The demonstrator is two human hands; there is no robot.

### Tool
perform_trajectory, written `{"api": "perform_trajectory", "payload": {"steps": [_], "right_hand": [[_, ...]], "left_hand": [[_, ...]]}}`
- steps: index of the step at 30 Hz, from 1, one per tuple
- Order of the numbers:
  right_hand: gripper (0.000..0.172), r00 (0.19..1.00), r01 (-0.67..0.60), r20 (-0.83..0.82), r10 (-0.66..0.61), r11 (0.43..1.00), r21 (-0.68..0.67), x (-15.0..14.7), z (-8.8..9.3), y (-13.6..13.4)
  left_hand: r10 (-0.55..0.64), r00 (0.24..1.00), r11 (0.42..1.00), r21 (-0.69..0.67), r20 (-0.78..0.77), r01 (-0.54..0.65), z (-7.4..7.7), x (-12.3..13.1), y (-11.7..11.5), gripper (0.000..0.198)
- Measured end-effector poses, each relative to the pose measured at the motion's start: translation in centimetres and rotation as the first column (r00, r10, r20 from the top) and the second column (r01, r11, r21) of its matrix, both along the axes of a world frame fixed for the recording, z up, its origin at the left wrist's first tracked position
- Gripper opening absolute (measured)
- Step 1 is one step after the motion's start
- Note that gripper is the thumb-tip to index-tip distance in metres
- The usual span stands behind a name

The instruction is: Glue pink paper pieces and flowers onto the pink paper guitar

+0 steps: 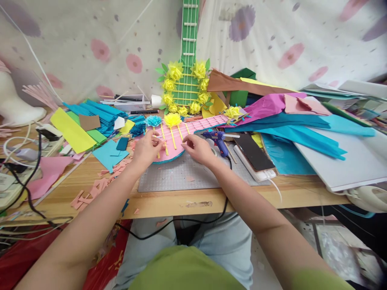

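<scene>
A pink paper guitar lies flat, with yellow strips across its body, thin white strings running along it and a blue rim. My left hand is over the left end of its body, fingers pinched together near the strings; what they hold, if anything, is too fine to make out. On the lower right side of the body, my right hand has thumb and fingertips closed together, their contents hidden. A blue paper flower and a yellow paper flower sit along its far edge. Another yellow flower is at the neck end.
A blue glue gun lies right of my right hand, its black cord hanging over the table edge. A phone rests on a white power strip. A green paper guitar stands behind. Pink scraps and coloured paper lie left.
</scene>
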State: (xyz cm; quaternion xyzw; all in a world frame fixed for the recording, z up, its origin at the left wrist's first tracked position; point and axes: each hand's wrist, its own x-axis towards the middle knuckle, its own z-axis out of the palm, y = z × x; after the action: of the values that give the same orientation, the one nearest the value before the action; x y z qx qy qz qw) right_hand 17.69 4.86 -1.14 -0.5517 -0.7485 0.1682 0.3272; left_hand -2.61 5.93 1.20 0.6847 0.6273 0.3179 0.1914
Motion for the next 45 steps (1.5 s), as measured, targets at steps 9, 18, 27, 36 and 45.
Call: {"api": "perform_trajectory", "payload": {"steps": [9, 18, 27, 36, 45], "right_hand": [[0.032, 0.941, -0.306, -0.181, 0.284, 0.946, -0.105, -5.0, 0.9, 3.5], [0.026, 0.958, -0.224, -0.224, 0.18, 0.956, -0.191, -5.7, 1.4, 4.0], [0.027, 0.96, -0.24, -0.194, 0.204, 0.953, -0.186, -5.6, 1.3, 4.0], [0.025, 0.949, -0.252, -0.251, 0.192, 0.939, -0.234, -5.1, 1.5, 4.2], [0.033, 0.973, -0.183, -0.179, 0.145, 0.959, -0.219, -5.5, 2.1, 3.7]], "left_hand": [[-0.069, 0.992, 0.997, -0.024, 0.108, 0.072, -0.8, -1.4, 0.0, 0.031], [-0.024, 0.98, 0.999, -0.017, 0.197, 0.027, -0.7, -2.0, 0.1, 0.031], [-0.185, 0.919, 0.979, -0.02, 0.348, 0.205, -1.7, -1.7, 1.4, 0.044], [-0.141, 0.941, 0.989, -0.005, 0.306, 0.15, -1.8, -1.8, 1.6, 0.037], [-0.085, 0.969, 0.996, -0.02, 0.233, 0.092, -1.4, -1.7, 1.1, 0.035]]}}
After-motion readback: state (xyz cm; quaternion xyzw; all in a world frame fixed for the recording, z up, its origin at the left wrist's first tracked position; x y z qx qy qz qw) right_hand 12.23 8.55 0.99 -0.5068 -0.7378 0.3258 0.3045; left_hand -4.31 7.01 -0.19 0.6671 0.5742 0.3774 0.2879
